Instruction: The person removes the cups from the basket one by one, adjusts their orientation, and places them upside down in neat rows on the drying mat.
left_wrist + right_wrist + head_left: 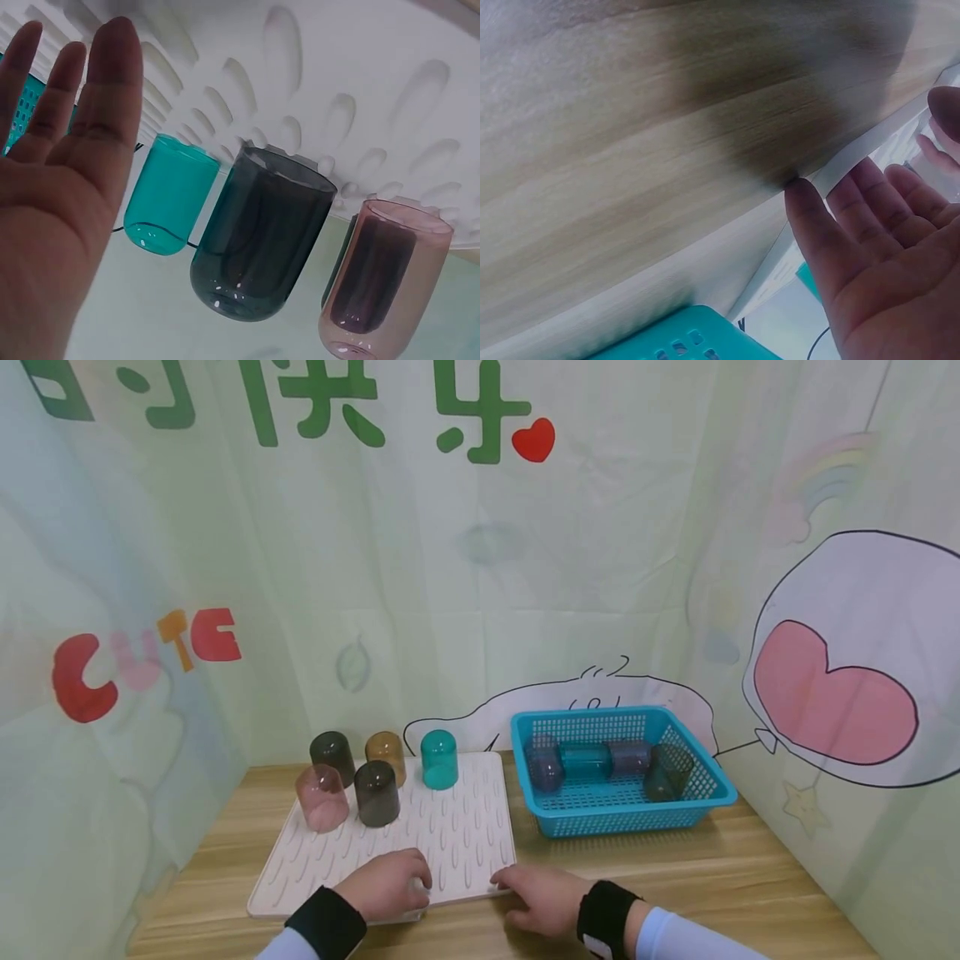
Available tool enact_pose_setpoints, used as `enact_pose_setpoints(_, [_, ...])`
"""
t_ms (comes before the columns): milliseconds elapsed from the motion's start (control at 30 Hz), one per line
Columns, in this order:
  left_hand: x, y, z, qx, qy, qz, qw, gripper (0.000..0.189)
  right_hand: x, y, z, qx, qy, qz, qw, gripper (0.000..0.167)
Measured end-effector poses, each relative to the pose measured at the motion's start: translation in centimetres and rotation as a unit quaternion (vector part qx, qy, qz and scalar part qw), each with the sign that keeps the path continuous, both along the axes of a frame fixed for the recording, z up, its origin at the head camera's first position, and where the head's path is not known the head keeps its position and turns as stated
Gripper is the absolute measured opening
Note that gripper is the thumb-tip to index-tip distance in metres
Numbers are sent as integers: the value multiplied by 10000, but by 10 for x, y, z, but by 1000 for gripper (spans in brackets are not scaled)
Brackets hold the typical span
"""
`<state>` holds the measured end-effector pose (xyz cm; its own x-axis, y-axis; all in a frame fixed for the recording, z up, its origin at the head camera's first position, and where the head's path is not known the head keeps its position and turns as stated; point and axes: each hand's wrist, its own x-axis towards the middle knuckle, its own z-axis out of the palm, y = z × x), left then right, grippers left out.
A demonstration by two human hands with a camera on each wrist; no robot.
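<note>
My left hand (pixel 386 883) rests at the near edge of a white ridged drying mat (pixel 468 827); its fingers look relaxed in the left wrist view and hold nothing. At the mat's near right corner is my right hand (pixel 551 897), fingers touching the edge, thumb apart beside the table. Upside-down clear cups stand on the mat's far left part: a pink cup (pixel 322 797), a dark grey cup (pixel 377 793), a black cup (pixel 332 758), an amber cup (pixel 386 758) and, apart from them, a teal cup (pixel 438 759).
A blue plastic basket (pixel 626 822) stands right of the mat on the wooden table (pixel 750 877). Several tinted cups lie in it, among them a teal one (pixel 585 762) and a purple one (pixel 630 757). A printed curtain (pixel 480 568) hangs behind.
</note>
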<state>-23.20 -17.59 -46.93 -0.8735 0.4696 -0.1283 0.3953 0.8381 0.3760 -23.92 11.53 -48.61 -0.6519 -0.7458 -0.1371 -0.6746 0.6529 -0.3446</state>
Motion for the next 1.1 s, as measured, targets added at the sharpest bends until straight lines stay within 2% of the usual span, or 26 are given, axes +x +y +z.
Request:
enact_pose_setpoints(400, [-1,4,-9,-80,-34,-50,9999,8,0,-1,4,-50,-104,-42,9999,41])
enact_pose_setpoints(567, [-2,5,-12,-161,50,-100,9998,7,-5,3,1,-188,42,82,9998,38])
enact_pose_setpoints(633, [-2,4,-13,-176,43,-79,9998,7,-7,6,6,-254,154,101,9995,37])
enact_pose_setpoints(733, [-2,4,-13,-198,73,-76,9997,7,-8,12,24,-363,211,5,9991,35])
enact_pose_setpoints(833, [-1,4,-14,-211,166,-128,9996,8,-9,21,51,-516,291,-183,9981,33])
enact_pose_setpoints(967, [-1,4,-14,-234,186,-127,9995,8,-17,41,79,-660,772,-382,9941,30])
enact_pose_setpoints(1100, [-1,5,-14,-231,226,-131,9994,8,-31,64,95,-555,1365,-573,9874,30])
